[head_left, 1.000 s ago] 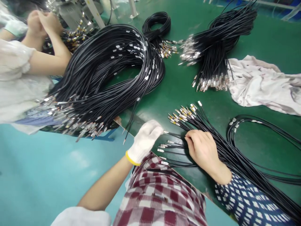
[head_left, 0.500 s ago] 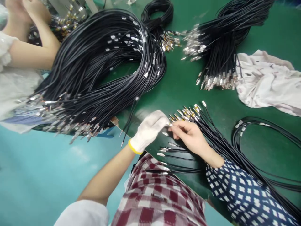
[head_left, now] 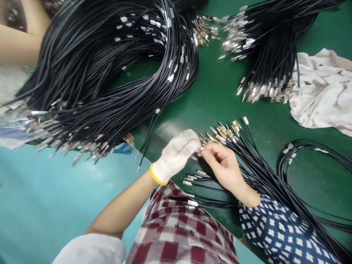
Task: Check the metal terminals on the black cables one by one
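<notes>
My left hand (head_left: 177, 156), in a white knit glove with a yellow cuff, is closed at the fingertips over the green table. Bare, my right hand (head_left: 222, 165) pinches a small metal cable end (head_left: 201, 148) that meets the gloved fingertips. What the glove itself grips is mostly hidden. Just behind the hands, a bunch of black cables (head_left: 255, 157) ends in silver and yellowish connectors (head_left: 222, 132). More cable ends with silver connectors (head_left: 189, 182) lie below my right wrist, pointing left.
A large looped bundle of black cables (head_left: 115, 84) fills the left, its ends overhanging the table edge. Farther back lies another cable bundle (head_left: 269, 55), beside a crumpled white cloth (head_left: 324, 91). Coiled cables (head_left: 283, 161) rest at right. A co-worker's arm (head_left: 22, 44) shows at upper left.
The view has shifted slightly closer, so the bundles sit higher and farther out in the picture. Both hands stay together at the same cable end, with only a slight shift of the fingers.
</notes>
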A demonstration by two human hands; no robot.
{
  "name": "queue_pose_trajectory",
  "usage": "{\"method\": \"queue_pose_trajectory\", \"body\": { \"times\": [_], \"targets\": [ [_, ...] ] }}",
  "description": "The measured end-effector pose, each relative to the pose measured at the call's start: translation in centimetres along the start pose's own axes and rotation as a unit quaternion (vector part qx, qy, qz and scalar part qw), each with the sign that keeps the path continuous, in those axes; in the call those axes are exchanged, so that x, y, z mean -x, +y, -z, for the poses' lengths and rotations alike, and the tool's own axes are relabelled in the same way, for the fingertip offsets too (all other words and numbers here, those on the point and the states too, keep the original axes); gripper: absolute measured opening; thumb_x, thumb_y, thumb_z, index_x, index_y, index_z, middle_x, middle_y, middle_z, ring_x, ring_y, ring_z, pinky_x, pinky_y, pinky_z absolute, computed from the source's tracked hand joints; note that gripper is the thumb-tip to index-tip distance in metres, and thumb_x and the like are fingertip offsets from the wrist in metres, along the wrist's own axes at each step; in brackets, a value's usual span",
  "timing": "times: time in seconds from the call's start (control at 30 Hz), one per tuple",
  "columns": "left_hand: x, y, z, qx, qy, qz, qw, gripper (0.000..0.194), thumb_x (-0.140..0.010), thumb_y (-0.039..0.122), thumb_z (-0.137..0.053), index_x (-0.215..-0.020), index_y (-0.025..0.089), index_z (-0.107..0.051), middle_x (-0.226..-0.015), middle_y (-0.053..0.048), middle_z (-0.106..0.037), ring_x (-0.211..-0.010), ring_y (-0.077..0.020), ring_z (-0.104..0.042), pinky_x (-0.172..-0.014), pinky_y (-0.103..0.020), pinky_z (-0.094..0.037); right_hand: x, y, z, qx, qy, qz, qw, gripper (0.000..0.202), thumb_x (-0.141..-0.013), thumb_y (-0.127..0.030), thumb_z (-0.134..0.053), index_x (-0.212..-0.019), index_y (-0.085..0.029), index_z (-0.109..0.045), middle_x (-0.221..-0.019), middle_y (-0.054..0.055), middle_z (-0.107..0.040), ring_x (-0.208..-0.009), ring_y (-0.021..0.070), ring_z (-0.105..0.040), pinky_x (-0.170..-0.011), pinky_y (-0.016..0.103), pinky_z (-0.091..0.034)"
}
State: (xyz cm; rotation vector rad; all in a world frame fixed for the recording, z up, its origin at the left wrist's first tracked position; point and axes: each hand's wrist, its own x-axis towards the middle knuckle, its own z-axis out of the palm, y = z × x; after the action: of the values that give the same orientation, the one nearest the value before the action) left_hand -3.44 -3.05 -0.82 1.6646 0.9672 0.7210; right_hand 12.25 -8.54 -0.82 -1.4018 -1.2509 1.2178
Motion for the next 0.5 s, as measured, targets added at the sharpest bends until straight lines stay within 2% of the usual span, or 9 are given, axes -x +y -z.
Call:
{"method": "queue_pose_trajectory", "body": {
  "times": [0.33, 0.5],
  "targets": [
    [-0.29, 0.05, 0.20, 0.010, -0.044, -0.008, 0.999, 0.027, -0.100, 0.027, -0.041, -0.076, 0.021, -0.051, -0.083, -0.001, -0.054, -0.080, -0.0156, -0.052, -0.080, -0.029, -0.042, 0.29, 0.26, -0.26, -0.002, 0.029, -0.006, 1.000, 0.032, -0.092, -0.041, -0.063, -0.069, -0.019, -0.065, -0.065, 0.001, -0.061, -0.057, 0.0142, -0.052, -0.052, 0.024, -0.043],
    [-0.47, 0.48, 0.65, 0.004, -0.022, -0.015, 1.000, 0.024, -0.097, 0.023, -0.045, -0.075, 0.020, -0.054, -0.080, 0.000, -0.055, -0.079, -0.0146, -0.052, -0.080, -0.028, -0.042, 0.53, 0.37, -0.30, 0.013, 0.016, 0.005, 1.000, 0.031, -0.094, -0.041, -0.060, -0.072, -0.019, -0.065, -0.064, 0.001, -0.061, -0.056, 0.0140, -0.051, -0.051, 0.024, -0.041]
  ]
}}
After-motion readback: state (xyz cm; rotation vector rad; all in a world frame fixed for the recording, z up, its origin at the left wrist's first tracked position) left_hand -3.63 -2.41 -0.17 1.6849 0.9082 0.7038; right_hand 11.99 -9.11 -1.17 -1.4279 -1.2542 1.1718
